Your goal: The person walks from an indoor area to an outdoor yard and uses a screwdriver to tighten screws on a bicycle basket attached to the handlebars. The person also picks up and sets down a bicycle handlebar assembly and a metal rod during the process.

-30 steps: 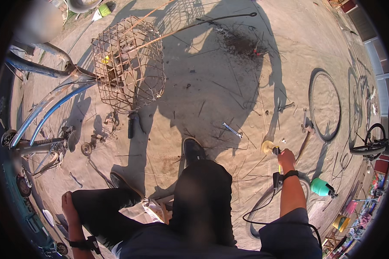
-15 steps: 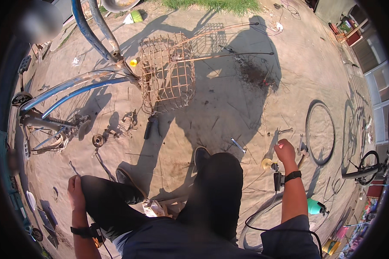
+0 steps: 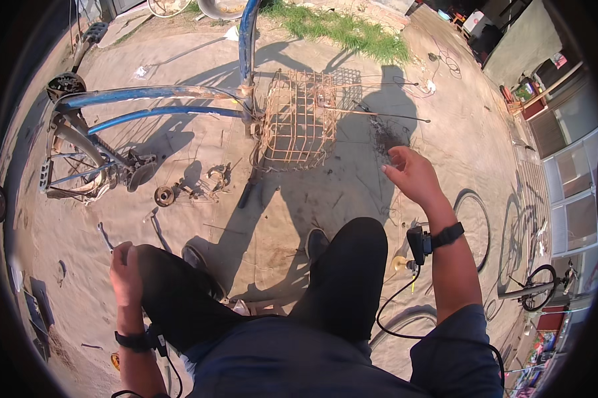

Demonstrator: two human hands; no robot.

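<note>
While both knees are spread, the left hand [image 3: 125,272] rests at the left knee [image 3: 148,265], which probably props it; it appears to hold nothing, though how its fingers stand cannot be told. Right hand [image 3: 415,176]: raised in the air ahead, empty, thumb and fingers apart. Cabled black box [image 3: 416,245] strapped at that wrist, presumably to leave the palm free. Near the right forearm, on its inner side: yellowish round-headed item [image 3: 400,263], partly hidden. Just beyond the left hand, wrench [image 3: 104,236] on the ground [image 3: 272,232], likely laid there for easy reach. Farther out: small rusty part [image 3: 165,195]; tyre [image 3: 489,229] at right, flat, apparently kept clear of the frame. Blue bicycle frame [image 3: 153,97] ahead and left; rusty wire basket [image 3: 299,119] meets its front end, probably fixed there. Farthest: grass [image 3: 339,32].
</note>
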